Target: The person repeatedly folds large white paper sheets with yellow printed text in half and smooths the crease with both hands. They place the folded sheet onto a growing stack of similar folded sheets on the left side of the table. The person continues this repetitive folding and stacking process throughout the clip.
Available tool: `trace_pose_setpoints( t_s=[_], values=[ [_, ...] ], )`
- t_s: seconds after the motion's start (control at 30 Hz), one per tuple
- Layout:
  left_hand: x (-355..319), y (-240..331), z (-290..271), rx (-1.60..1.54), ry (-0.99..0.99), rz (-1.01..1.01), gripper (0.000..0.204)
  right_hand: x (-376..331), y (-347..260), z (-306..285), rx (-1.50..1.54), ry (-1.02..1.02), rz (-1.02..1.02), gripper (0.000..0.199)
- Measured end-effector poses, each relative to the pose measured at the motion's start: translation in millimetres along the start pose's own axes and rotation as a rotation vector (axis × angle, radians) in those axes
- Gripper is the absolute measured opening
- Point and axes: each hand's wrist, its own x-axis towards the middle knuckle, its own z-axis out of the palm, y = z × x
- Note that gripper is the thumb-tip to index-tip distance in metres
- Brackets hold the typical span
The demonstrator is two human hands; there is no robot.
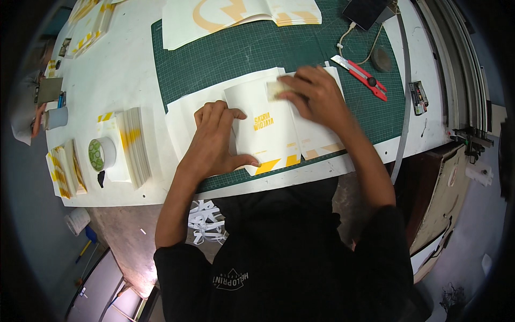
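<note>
A white printed sheet [274, 140] with yellow lettering and yellow stripes along its near edge lies folded over other white paper [185, 115] on a green cutting mat [209, 59]. My left hand [212, 137] rests on the left side of this sheet, thumb and fingers spread, the thumb by the near left corner. Over the far right part of the sheet is my right hand [314, 96], slightly blurred. Its fingers are closed on a small pale flat piece [276, 91] that touches or nearly touches the paper; its exact kind is unclear.
A red utility knife [365, 78] and a dark device [367, 12] with a cable lie right. Larger printed sheets [225, 16] are at the back. At left stand booklet stacks [134, 147] and a tape roll [107, 153]. Paper strips [205, 220] are below; another person's arm [38, 119] shows far left.
</note>
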Motion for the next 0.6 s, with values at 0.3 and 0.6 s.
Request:
trace_pose_setpoints(
  t_s=[0.3, 0.6],
  values=[
    [3, 5, -5, 0.02, -0.02, -0.015, 0.108, 60, 41, 8, 0.203, 0.089, 0.119, 0.026],
    [2, 5, -5, 0.019, -0.011, -0.018, 0.107, 9, 8, -7, 0.022, -0.026, 0.005, 0.023]
  ],
)
